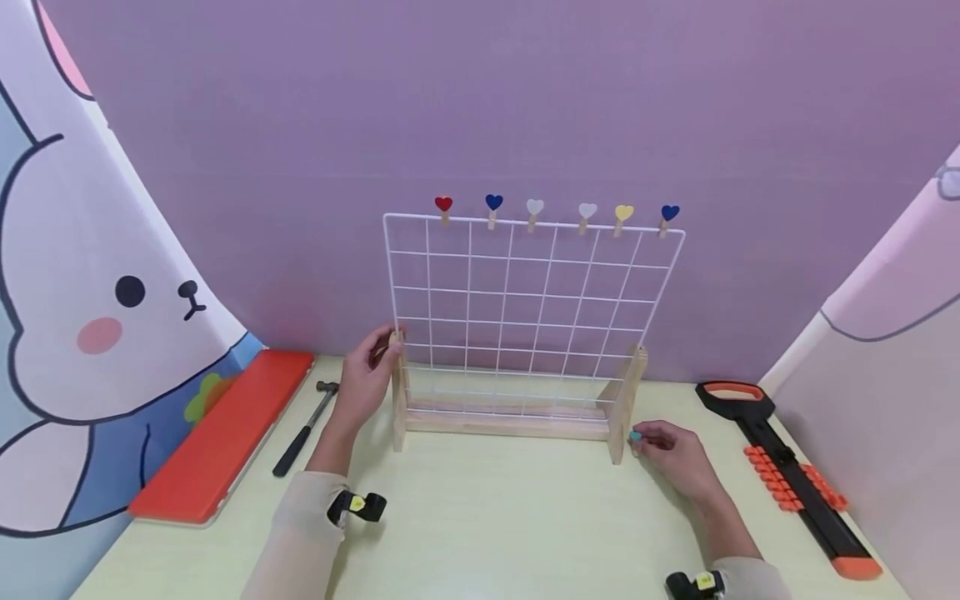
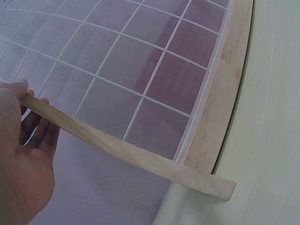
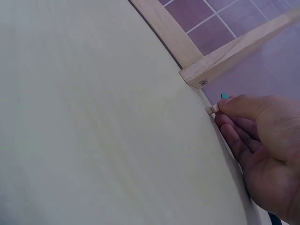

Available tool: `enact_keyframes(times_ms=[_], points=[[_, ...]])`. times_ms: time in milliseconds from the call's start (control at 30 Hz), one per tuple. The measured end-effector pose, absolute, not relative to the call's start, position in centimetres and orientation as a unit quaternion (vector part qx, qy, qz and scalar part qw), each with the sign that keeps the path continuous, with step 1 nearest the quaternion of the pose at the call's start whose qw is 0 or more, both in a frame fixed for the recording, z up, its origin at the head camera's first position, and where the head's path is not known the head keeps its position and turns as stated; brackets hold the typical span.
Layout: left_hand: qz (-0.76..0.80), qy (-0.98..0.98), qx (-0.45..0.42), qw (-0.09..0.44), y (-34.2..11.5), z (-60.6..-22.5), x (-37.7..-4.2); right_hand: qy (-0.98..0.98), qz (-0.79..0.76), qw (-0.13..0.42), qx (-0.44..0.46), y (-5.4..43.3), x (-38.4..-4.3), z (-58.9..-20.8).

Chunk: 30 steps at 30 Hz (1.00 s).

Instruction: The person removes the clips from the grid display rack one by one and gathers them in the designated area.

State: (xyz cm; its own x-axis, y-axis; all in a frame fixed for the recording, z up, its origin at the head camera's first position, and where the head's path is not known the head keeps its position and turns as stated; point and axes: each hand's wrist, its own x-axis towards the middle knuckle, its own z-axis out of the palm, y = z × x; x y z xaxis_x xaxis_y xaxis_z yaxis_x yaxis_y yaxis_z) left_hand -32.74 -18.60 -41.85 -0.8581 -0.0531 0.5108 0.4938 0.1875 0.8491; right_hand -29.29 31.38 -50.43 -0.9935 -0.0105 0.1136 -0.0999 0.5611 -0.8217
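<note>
A white wire grid (image 1: pixel 525 296) stands in a wooden base (image 1: pixel 510 425) with upright side supports. My left hand (image 1: pixel 367 379) grips the top of the left wooden support (image 2: pixel 126 150), thumb on one side and fingers on the other. Low beside the right support (image 1: pixel 626 408), my right hand (image 1: pixel 675 454) pinches a small wooden clothespin (image 3: pixel 213 109) with a green top (image 3: pixel 224 95), close to the table. Along the grid's top wire sit several heart clothespins: one red (image 1: pixel 444 204), two blue (image 1: pixel 493 202), two white (image 1: pixel 535 207) and one yellow (image 1: pixel 624 213).
On the left lie a hammer (image 1: pixel 307 429) and a long red case (image 1: pixel 225 442). A black and orange saw-like tool (image 1: pixel 787 467) lies at the right. Behind the table (image 1: pixel 510 525) rises a purple backdrop (image 1: pixel 525 100), with cartoon-printed cloth (image 1: pixel 67 250) on the left.
</note>
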Motion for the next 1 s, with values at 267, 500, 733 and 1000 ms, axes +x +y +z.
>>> enact_keyframes(times_ms=[267, 500, 733, 1000], points=[[-0.621, -0.736, -0.155, 0.222, -18.64, -41.92, -32.95, -0.889, 0.454, 0.057, 0.023, 31.36, -29.55, -50.75], [-0.618, -0.738, -0.153, 0.226, -18.68, -42.04, -33.12, -0.897, 0.438, 0.058, 0.012, 31.36, -29.66, -50.91], [-0.615, -0.738, -0.156, 0.230, -18.72, -42.04, -33.14, -0.902, 0.430, 0.046, 0.000, 31.23, -29.60, -50.87], [-0.614, -0.740, -0.155, 0.228, -18.71, -42.04, -32.98, -0.900, 0.434, 0.046, 0.006, 31.60, -29.48, -50.68]])
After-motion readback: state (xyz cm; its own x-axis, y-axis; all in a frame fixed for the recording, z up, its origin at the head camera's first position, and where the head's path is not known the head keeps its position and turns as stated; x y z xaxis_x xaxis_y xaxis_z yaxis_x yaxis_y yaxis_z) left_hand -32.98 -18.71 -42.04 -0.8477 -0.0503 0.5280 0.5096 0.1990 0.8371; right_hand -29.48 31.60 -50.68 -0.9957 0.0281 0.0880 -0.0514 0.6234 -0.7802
